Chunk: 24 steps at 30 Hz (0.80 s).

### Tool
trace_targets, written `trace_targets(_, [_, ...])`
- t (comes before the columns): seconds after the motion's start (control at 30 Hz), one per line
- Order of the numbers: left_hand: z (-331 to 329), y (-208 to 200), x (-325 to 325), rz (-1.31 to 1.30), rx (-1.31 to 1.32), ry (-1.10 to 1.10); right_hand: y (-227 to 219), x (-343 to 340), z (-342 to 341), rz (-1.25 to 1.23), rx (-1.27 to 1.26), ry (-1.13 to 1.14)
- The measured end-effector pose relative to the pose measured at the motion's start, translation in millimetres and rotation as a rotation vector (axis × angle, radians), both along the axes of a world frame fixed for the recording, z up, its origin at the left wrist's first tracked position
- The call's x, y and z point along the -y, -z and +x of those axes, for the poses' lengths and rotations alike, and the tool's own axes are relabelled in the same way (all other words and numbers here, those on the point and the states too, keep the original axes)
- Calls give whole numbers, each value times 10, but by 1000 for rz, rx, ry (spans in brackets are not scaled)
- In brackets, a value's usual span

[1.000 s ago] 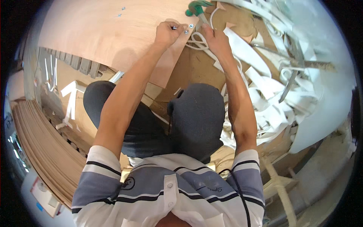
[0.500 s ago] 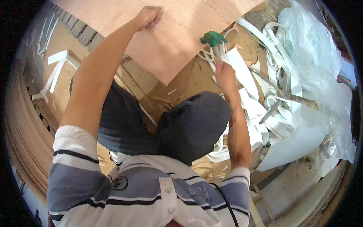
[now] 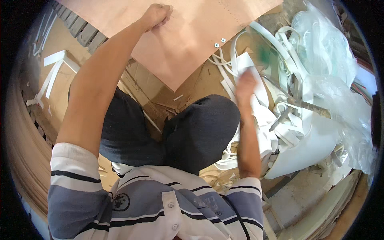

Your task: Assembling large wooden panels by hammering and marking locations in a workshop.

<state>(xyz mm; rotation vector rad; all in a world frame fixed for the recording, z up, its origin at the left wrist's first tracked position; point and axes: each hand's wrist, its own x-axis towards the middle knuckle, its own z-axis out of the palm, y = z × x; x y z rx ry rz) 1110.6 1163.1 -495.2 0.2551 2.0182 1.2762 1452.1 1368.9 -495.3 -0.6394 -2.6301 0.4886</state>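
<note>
A blurred, green-headed hammer (image 3: 264,56) filled the right hand (image 3: 245,88)'s grip at two o'clock; the left hand (image 3: 157,17), contents hidden, curled closed on pinkish board (image 3: 176,60) above scrap-strewn floor (image 3: 200,83).

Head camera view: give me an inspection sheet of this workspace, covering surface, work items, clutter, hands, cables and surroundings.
Surface: flat reddish-tan plywood sheet, a row of small dark marks near its upper right edge.
Work items: two small shiny metal fasteners at the sheet's right-hand edge; green-headed hammer, motion-blurred.
Clutter: tangled flat white strips and crumpled clear plastic sheeting, right side.
Hands: left hand on the sheet, fingers curled, contents hidden; right hand blurred, apparently closed on the hammer.
Cables: thin black cord over the white-and-blue striped shirt.
Surroundings: stacked thin brown sheets, far left; grey-brown wooden slats, upper left.
</note>
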Motion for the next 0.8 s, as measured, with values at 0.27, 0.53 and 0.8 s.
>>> trace_targets(0.27, [56, 244, 164, 64, -48, -21, -1684, -473, -428, 488, 15, 9])
trace_targets(0.53, [-9, 195, 97, 49, -76, -82, -594, 138, -276, -6, -57, -92])
trace_targets(0.8, [96, 235, 109, -7, -96, -97, -777, 305, -193, -878, 165, 382])
